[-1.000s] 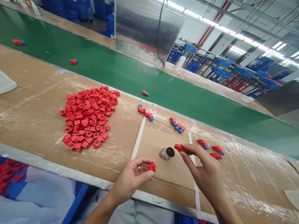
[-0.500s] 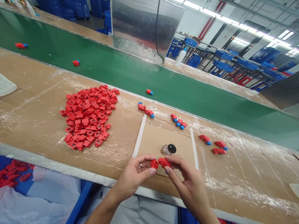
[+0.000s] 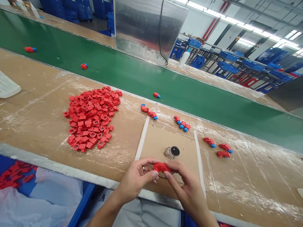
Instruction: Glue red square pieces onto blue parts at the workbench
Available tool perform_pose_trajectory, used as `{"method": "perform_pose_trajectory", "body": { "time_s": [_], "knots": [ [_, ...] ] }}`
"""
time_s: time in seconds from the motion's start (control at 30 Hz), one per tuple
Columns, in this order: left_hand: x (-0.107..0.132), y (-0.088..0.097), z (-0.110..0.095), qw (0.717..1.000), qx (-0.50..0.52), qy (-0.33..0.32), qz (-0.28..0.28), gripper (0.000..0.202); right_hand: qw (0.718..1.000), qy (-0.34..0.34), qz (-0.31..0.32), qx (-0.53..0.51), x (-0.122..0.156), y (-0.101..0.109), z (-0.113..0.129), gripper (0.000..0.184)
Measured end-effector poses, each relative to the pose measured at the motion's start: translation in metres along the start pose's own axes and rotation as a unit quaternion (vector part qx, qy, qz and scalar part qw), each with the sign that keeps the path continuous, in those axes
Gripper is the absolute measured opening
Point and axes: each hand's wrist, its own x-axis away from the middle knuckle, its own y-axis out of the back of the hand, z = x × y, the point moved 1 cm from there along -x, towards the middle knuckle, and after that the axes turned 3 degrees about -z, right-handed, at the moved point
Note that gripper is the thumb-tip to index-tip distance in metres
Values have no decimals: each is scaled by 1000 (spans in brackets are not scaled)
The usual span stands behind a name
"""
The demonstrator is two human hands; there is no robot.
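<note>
Both my hands meet over the near edge of the cardboard-covered bench (image 3: 38,104). My left hand (image 3: 137,178), with a ring on one finger, pinches a small red plastic cap. My right hand (image 3: 187,186) pinches a longer red part, and the two red pieces (image 3: 161,166) touch end to end between my fingertips. Just beyond them stands a small jar with a black lid (image 3: 171,152) on a taped cardboard square. A heap of red caps (image 3: 91,118) lies to the left.
Finished red-and-blue pieces lie in small groups on the bench (image 3: 182,123) (image 3: 219,148) (image 3: 148,111). More ride the green conveyor belt (image 3: 118,71) behind. A metal panel (image 3: 146,28) stands past the belt. A blue bin with red parts (image 3: 14,179) sits below left.
My right hand carried the longer red part from above the jar down toward my left hand, and the two red pieces now touch.
</note>
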Motion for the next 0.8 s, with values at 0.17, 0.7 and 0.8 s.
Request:
{"method": "perform_pose_trajectory", "body": {
  "time_s": [0.17,0.7,0.8],
  "knots": [
    [2,1,-1,1000,-13,1,9,28,999,22,36,-9,2,-3,-3,11],
    [2,1,-3,995,-95,-4,-2,27,999,29,-15,-4,14,-9,-10,13],
    [0,-1,-2,996,-87,21,-13,43,997,32,-76,3,18,-12,-12,18]
  ]
}}
